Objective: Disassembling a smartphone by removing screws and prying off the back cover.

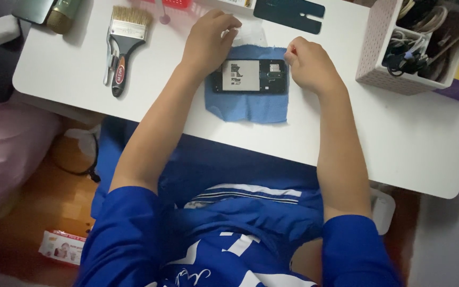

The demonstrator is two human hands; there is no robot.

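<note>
Left hand (pixel 208 40) and right hand (pixel 309 65) at an opened phone (pixel 249 76) on a blue cloth (pixel 248 106).

Left hand curled, fingers bent down at the phone's 11 o'clock corner, touching a pale sheet (pixel 251 34) there; grip on anything hidden. Right hand closed into a loose fist at the phone's 3 o'clock end, fingertips pinched, contents too small to tell. Phone face-down, back off, mid white counter (pixel 399 133). Paintbrush (pixel 125 40) well apart at 9 o'clock; perforated bin (pixel 381 53) of cables at 3 o'clock; dark flat plate (pixel 289 13) at 12 o'clock.
</note>
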